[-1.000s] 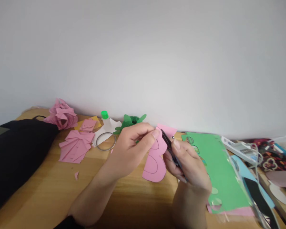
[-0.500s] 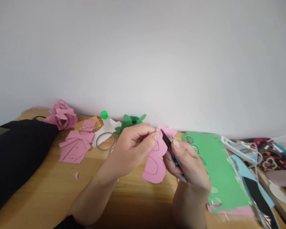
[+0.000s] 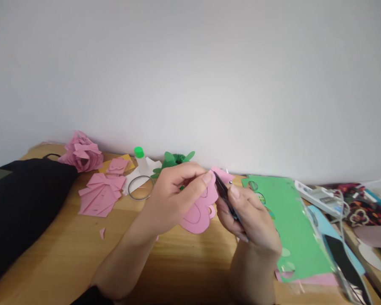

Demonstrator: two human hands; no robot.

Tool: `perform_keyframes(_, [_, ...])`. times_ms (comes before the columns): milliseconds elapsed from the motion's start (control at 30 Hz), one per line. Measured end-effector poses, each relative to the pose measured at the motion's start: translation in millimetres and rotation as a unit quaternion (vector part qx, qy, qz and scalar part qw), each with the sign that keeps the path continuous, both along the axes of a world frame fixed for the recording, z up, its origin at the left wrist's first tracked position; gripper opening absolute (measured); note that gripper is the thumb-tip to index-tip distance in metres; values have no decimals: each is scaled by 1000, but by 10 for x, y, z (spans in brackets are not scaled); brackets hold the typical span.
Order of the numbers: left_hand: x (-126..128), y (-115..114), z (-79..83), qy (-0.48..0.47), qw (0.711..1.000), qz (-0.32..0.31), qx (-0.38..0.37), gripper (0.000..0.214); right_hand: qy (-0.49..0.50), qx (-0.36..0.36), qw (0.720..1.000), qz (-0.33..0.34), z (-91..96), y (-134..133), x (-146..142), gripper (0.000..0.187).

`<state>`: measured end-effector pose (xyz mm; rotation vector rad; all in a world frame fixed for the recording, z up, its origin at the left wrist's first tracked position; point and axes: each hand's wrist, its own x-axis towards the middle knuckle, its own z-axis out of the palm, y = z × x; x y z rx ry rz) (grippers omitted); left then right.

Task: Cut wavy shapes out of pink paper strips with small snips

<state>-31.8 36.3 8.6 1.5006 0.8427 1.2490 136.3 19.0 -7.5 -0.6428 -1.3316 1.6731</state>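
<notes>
Between the thumb and fingers of my left hand [image 3: 179,192] is a pink paper cutout [image 3: 197,216] with rounded, scalloped edges and curved lines drawn on it. My right hand [image 3: 249,209] grips black scissors [image 3: 225,195], their blades pointing up and left against the paper's upper right edge. A pink paper piece [image 3: 222,174] shows just beyond the blade tips; whether it is joined to the cutout I cannot tell. Behind my left hand sits a green folded-paper shape [image 3: 173,160], partly hidden.
A glue stick [image 3: 140,159] with a green cap and a metal ring [image 3: 141,187] lie left of centre. Pink folded paper [image 3: 101,192], a pink paper ball [image 3: 81,152] and a black bag [image 3: 28,203] are further left. Green paper [image 3: 295,228] and a power strip [image 3: 320,198] lie right.
The lower part of the pink cutout has swung left and up, showing a small curled loop at its right edge. The scissors and both hands have barely shifted.
</notes>
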Motion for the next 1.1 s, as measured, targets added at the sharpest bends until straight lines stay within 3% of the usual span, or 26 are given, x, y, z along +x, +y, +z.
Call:
perform_keyframes(167, [-2,-15,6,-5,999,-4,-32,31,-1,-3,1000,7,21,6,-5,43])
perform_keyframes(533, [-5,4,-5,11,1000,3,8,32,-1,-2,1000,4,20,7,-12,45])
perform_keyframes(1100, [26,-4,-12,9,1000,1,5,30,3,-9,1000,-13,5,0,-18,43])
